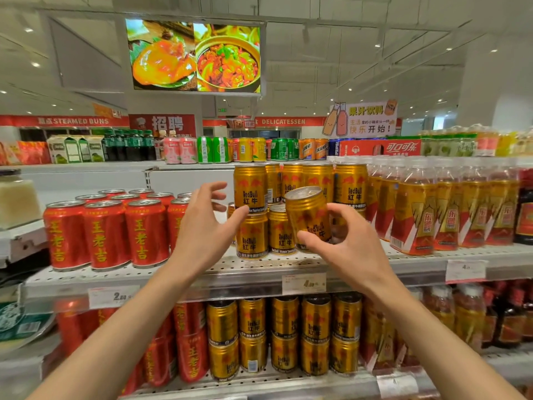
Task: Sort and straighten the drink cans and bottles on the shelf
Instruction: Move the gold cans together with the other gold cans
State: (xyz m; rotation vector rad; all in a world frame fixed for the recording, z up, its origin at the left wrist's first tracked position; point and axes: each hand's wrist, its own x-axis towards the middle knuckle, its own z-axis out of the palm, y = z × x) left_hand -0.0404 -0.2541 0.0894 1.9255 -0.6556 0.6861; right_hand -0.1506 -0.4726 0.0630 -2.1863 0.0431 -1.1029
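— What is read on the gold cans (251, 236)?

— "RedBull" and 红牛 are printed on them. Two upright ones are seen in the front row of the upper shelf (259, 265), with five more stacked on top behind.

— And the tilted can (308, 217)?

— It is pinched by the right hand (350, 249), thumb below the label and fingers curled behind it. It is held leaning left, just above the shelf and in front of the stack; the same RedBull label is shown.

— How is the left hand (203, 226) held?

— Its grip is spread, nothing held; the thumb tip is laid against the seam between two stacked gold cans.

— What else is labelled?

— The red cans (106, 235) to the left are marked 王老吉; four are counted in front. The bottles (419, 209) on the right are marked 东鹏. "2.80" is read on a price tag (114, 296). Far signs are lettered "STEAMED BUNS" and "DELICATESSEN".
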